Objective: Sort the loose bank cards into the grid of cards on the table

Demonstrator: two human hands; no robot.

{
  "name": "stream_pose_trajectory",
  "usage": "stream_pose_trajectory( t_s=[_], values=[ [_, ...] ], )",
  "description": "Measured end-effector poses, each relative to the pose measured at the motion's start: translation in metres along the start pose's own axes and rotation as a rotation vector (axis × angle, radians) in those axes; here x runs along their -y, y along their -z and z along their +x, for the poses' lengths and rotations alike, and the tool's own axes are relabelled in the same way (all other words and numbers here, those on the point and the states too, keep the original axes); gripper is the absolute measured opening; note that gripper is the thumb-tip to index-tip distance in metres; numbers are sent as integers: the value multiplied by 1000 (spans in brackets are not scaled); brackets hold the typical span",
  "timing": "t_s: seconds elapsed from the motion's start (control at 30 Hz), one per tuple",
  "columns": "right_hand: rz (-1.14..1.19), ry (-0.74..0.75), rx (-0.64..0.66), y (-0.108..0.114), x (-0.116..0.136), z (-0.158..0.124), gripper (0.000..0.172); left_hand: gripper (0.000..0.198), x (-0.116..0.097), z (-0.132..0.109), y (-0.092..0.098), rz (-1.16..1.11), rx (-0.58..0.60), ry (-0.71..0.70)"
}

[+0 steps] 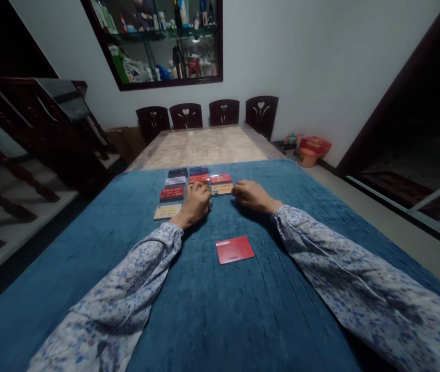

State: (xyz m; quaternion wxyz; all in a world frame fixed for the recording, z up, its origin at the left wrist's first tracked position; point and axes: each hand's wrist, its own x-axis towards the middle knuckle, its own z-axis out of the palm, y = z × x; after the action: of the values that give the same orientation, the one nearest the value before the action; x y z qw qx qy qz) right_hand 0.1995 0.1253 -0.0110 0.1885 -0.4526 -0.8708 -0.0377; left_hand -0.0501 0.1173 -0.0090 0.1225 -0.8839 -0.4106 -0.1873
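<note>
Small stacks of cards lie in rows on a blue cloth (200,305). My left hand (196,204) rests low over the middle column, fingers bent downward, covering whatever lies beneath. Just right of it is an orange-yellow card stack (223,189). At that stack's right edge is my right hand (254,195), its fingers curled together; what they hold, if anything, is hidden. A yellowish card stack (168,212) and a dark red card stack (172,194) lie left of my left hand. Nearer me, a single red card (235,249) lies flat, apart from both hands.
Behind my hands are a black card stack (178,172), a blue one (198,170) and a red one (220,179). The marble tabletop (208,143) shows beyond the cloth. Several dark chairs (185,116) line the far end. An orange bin (308,157) stands on the right floor.
</note>
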Motion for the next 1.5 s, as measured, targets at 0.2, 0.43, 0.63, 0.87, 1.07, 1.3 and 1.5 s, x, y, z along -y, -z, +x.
stream_pose_trajectory(
  t_s=[0.2, 0.43, 0.63, 0.87, 1.07, 1.3, 1.5],
  values=[
    [-13, 67, -34, 0, 21, -24, 22, 25, -16, -21, 4, -7, -21, -41],
    [28, 108, -38, 3, 39, -46, 21, 30, -33, -47, 11, -43, -62, -83],
    [42, 134, -43, 5, 51, -62, 22, 29, -42, -67, 18, -54, -75, -106],
    [84, 168, -59, 5, 64, -79, 20, 31, -58, -84, 24, -88, -58, -116],
    [82, 172, -62, 7, 72, -90, 21, 30, -65, -93, 26, -101, -53, -132],
    [124, 169, -69, 8, 75, -99, 17, 27, -72, -100, 28, -103, -49, -140],
    [172, 178, -46, 13, 76, -109, 19, 25, -79, -102, 31, -114, -49, -153]
  ],
)
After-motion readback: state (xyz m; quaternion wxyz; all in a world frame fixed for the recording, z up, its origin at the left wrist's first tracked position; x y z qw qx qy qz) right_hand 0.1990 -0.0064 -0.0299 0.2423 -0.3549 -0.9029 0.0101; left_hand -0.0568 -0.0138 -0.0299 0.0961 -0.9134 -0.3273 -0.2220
